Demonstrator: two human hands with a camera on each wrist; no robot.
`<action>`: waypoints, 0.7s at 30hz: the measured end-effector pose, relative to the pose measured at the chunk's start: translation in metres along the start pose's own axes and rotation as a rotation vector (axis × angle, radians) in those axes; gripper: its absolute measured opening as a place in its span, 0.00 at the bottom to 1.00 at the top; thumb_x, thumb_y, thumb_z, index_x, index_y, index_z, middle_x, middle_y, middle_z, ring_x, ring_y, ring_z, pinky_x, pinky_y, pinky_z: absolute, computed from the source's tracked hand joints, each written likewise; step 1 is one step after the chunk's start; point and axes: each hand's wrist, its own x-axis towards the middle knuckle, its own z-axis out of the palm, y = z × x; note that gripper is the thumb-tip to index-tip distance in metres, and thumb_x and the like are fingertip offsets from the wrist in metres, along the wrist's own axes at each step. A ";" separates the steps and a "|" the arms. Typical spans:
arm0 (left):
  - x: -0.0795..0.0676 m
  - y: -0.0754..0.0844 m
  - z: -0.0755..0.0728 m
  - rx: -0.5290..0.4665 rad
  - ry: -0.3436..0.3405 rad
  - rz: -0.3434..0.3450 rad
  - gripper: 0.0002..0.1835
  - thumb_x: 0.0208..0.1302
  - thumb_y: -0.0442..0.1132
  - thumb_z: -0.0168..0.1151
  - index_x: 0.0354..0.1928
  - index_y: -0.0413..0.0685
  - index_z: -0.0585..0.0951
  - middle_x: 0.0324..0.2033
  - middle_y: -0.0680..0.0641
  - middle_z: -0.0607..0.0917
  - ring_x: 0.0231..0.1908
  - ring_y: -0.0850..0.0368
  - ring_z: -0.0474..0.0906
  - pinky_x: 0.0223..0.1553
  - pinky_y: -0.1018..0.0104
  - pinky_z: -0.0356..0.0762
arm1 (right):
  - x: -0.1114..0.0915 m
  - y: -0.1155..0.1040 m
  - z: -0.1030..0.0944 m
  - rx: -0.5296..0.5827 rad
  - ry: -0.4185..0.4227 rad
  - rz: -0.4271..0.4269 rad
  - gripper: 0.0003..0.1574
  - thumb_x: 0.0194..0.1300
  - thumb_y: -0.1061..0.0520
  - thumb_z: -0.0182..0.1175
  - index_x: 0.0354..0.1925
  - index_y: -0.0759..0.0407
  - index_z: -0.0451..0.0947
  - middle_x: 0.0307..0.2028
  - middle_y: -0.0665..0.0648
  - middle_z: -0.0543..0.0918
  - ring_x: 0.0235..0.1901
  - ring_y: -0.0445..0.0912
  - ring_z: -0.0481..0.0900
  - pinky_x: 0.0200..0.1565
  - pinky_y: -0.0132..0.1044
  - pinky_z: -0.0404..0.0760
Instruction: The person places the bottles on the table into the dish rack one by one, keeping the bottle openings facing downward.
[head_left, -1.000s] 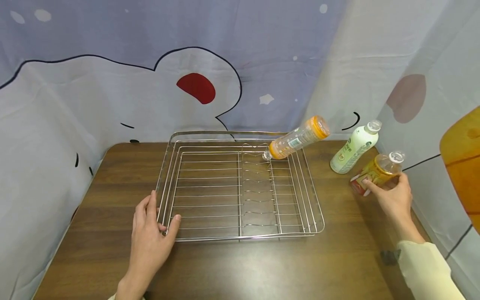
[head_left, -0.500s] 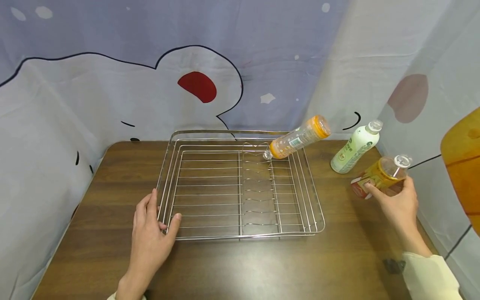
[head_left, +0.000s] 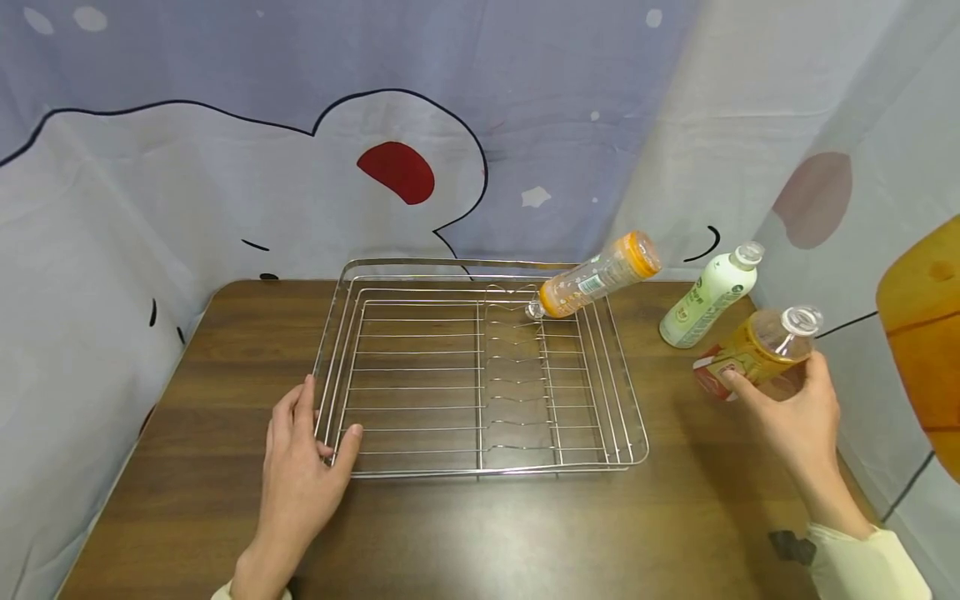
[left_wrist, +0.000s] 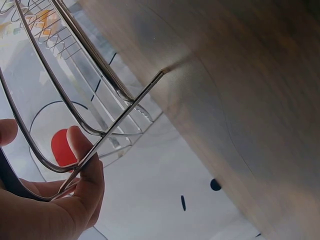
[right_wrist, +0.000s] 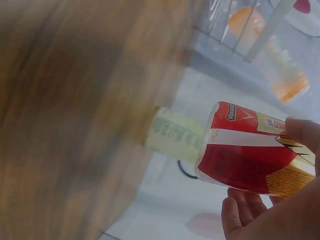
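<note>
My right hand [head_left: 798, 417] grips a clear plastic bottle [head_left: 757, 350] with a yellow and red label, thumb on its near side and fingers round the far side. The bottle is uncapped, mouth up, with its base raised off the table in the right wrist view. At the front left corner of a wire dish rack [head_left: 480, 473], my left hand [head_left: 303, 467] holds the frame, its fingers curled about the wires in the left wrist view. A clear bottle with orange bands [head_left: 596, 277] leans neck down in the rack's back right part.
A pale green bottle [head_left: 708, 296] stands uncapped on the wooden table [head_left: 525, 542], just behind the held bottle. A printed curtain [head_left: 225, 200] hangs close along the back and both sides. Wavy wires [head_left: 516, 400] run down the rack's right half.
My right hand has lifted the yellow and red bottle a little and drawn it slightly towards me. My left hand, the rack and the other bottles have stayed in place.
</note>
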 end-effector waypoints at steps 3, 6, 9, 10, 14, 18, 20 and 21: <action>0.000 0.000 0.000 0.005 0.001 0.004 0.47 0.73 0.41 0.71 0.86 0.33 0.60 0.74 0.30 0.68 0.39 0.42 0.85 0.48 0.40 0.79 | -0.005 -0.010 0.001 0.003 0.000 -0.047 0.49 0.61 0.56 0.84 0.75 0.48 0.72 0.53 0.32 0.76 0.54 0.27 0.74 0.59 0.23 0.72; 0.000 -0.001 0.000 0.010 0.003 0.012 0.47 0.73 0.41 0.71 0.86 0.33 0.60 0.74 0.29 0.68 0.38 0.44 0.85 0.47 0.40 0.80 | -0.010 -0.020 0.002 0.026 -0.009 -0.087 0.52 0.60 0.58 0.84 0.76 0.47 0.71 0.55 0.32 0.75 0.55 0.28 0.75 0.61 0.23 0.73; 0.000 -0.001 0.001 0.013 0.004 0.014 0.47 0.74 0.41 0.71 0.86 0.32 0.60 0.74 0.29 0.68 0.37 0.46 0.85 0.46 0.41 0.80 | -0.013 -0.028 0.005 0.048 -0.024 -0.119 0.54 0.59 0.60 0.84 0.77 0.45 0.69 0.57 0.33 0.76 0.57 0.29 0.75 0.63 0.23 0.73; 0.000 0.000 0.001 0.014 0.003 0.012 0.47 0.74 0.41 0.71 0.86 0.33 0.60 0.75 0.29 0.68 0.37 0.46 0.85 0.46 0.41 0.80 | -0.014 -0.031 0.005 0.051 -0.028 -0.132 0.55 0.59 0.61 0.84 0.77 0.45 0.68 0.58 0.35 0.76 0.57 0.29 0.75 0.63 0.23 0.73; 0.001 0.000 0.001 0.014 -0.001 0.006 0.47 0.74 0.41 0.71 0.86 0.32 0.60 0.75 0.29 0.68 0.36 0.49 0.85 0.45 0.43 0.81 | -0.019 -0.044 0.007 0.066 -0.041 -0.188 0.56 0.58 0.62 0.85 0.77 0.45 0.68 0.58 0.37 0.79 0.57 0.28 0.76 0.62 0.22 0.71; 0.000 0.001 0.001 0.012 -0.001 0.000 0.47 0.74 0.41 0.71 0.86 0.32 0.60 0.75 0.30 0.68 0.36 0.48 0.85 0.46 0.43 0.81 | -0.024 -0.059 0.010 0.098 -0.038 -0.288 0.55 0.54 0.66 0.85 0.74 0.48 0.72 0.56 0.33 0.80 0.56 0.29 0.77 0.61 0.22 0.71; 0.000 0.001 0.001 0.012 -0.002 -0.004 0.47 0.74 0.41 0.71 0.86 0.33 0.60 0.75 0.30 0.68 0.37 0.47 0.85 0.46 0.42 0.80 | -0.026 -0.066 0.012 0.101 -0.039 -0.344 0.53 0.51 0.68 0.85 0.73 0.52 0.74 0.54 0.31 0.80 0.55 0.29 0.78 0.60 0.23 0.70; 0.000 0.001 0.000 0.012 -0.003 -0.005 0.47 0.74 0.41 0.71 0.86 0.33 0.59 0.75 0.30 0.68 0.37 0.47 0.85 0.46 0.42 0.80 | -0.026 -0.070 0.014 0.099 -0.041 -0.370 0.53 0.50 0.69 0.85 0.72 0.54 0.75 0.54 0.30 0.80 0.54 0.29 0.78 0.60 0.24 0.70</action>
